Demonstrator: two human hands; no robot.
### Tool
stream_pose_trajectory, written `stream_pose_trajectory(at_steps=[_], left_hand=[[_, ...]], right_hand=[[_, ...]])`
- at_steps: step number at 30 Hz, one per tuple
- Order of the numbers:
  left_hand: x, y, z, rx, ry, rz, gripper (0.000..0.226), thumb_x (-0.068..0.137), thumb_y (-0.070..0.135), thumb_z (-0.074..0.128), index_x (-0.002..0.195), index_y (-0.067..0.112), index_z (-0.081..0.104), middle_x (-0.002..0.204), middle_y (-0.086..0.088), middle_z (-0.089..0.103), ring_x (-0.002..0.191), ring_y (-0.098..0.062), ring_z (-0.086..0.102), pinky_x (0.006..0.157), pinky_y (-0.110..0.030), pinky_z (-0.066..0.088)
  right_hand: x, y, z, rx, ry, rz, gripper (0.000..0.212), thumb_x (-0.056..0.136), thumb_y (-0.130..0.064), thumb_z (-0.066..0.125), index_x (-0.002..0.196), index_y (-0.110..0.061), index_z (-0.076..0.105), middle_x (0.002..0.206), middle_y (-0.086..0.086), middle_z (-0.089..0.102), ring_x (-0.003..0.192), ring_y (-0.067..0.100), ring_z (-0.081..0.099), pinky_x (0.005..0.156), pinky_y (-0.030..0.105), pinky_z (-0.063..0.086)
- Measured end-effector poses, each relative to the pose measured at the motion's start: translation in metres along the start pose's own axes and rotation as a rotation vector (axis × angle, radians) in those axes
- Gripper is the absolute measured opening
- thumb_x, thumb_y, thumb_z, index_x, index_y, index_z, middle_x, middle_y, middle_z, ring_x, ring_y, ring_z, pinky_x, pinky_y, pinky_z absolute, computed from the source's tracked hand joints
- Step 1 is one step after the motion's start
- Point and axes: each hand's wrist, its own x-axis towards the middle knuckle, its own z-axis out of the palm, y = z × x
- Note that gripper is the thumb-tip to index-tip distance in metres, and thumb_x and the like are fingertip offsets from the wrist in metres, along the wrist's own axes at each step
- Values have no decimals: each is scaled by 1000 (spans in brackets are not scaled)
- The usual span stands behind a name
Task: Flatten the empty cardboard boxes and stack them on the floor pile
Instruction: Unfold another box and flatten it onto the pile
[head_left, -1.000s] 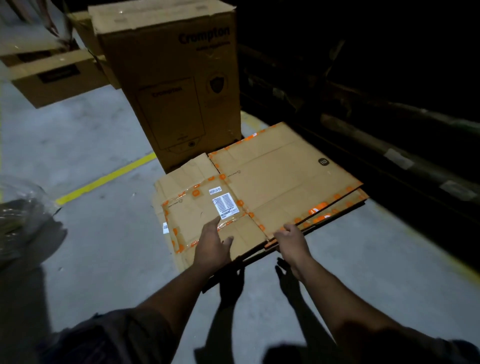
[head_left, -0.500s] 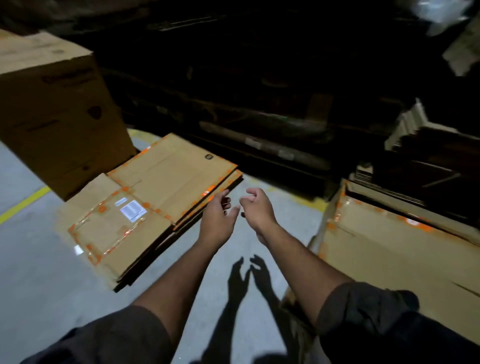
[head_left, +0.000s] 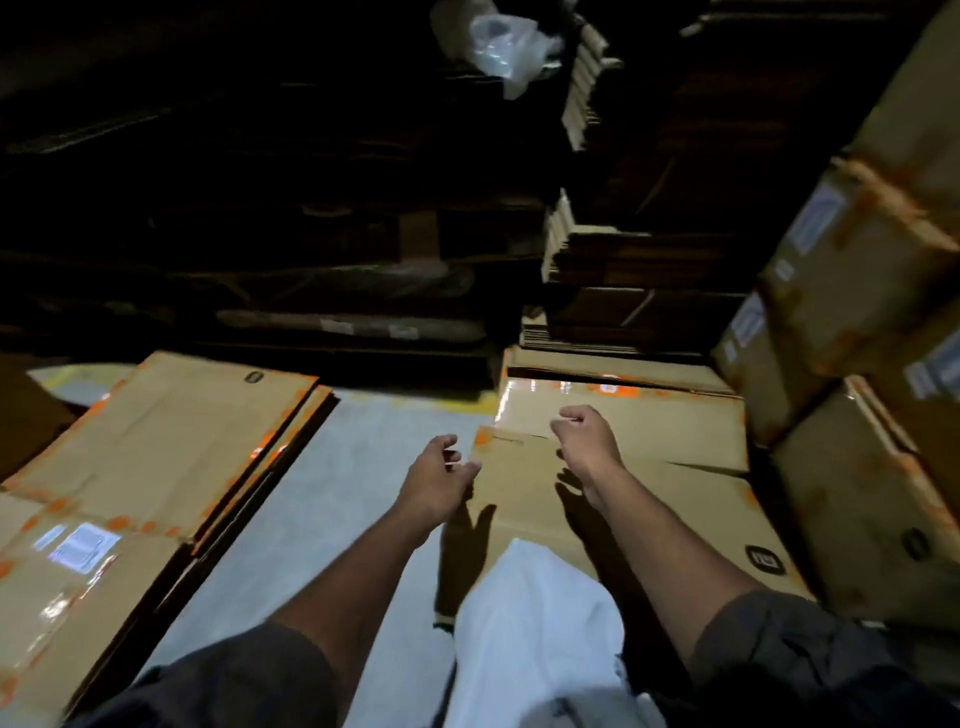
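Note:
The floor pile of flattened cardboard (head_left: 156, 457), with orange tape and a white label, lies at the left. A brown cardboard box (head_left: 639, 499) with orange tape sits ahead at the right, its flaps partly folded. My left hand (head_left: 436, 480) hovers at the box's left edge with loosely curled fingers, holding nothing. My right hand (head_left: 584, 439) hangs over the box's top flap, fingers loosely curled, empty. Whether either hand touches the box is unclear.
Taped brown boxes (head_left: 857, 291) are stacked at the right. Dark shelving with flat cardboard bundles (head_left: 613, 280) and a plastic bag (head_left: 504, 44) fills the back. Grey floor (head_left: 322, 519) runs between pile and box. A white cloth (head_left: 540, 639) hangs below my arms.
The view swung right from the floor pile to the box. Both hands left the pile and moved over the box at the right.

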Motion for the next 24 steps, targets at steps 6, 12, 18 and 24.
stream_pose_trajectory(at_steps=[6, 12, 18, 24], left_hand=[[23, -19, 41, 132, -22, -111, 70, 94, 22, 70, 153, 7, 34, 148, -14, 49, 132, -29, 51, 104, -36, 43], [53, -25, 73, 356, -64, -96, 76, 89, 26, 77, 151, 6, 38, 147, -16, 50, 132, -32, 51, 108, -43, 45], [81, -33, 81, 612, 0, -80, 87, 77, 39, 85, 146, 7, 44, 145, -17, 47, 129, -34, 51, 105, -49, 48], [88, -61, 72, 385, -35, -357, 60, 67, 51, 89, 94, 1, 71, 96, -19, 74, 80, -31, 68, 77, -42, 57]], right_hand=[[29, 82, -80, -79, 207, 191, 39, 94, -18, 60, 132, -9, 59, 133, 10, 60, 119, 30, 57, 96, 31, 43], [49, 128, -136, -219, 292, 265, 42, 95, -23, 60, 135, -11, 55, 139, 10, 56, 124, 31, 54, 101, 35, 44], [62, 157, -169, -528, 301, 384, 43, 90, -33, 64, 127, -11, 60, 133, 13, 56, 119, 33, 54, 96, 43, 51], [62, 176, -187, -601, 285, 589, 77, 89, -51, 65, 143, -4, 38, 146, 22, 44, 131, 42, 45, 102, 48, 42]])
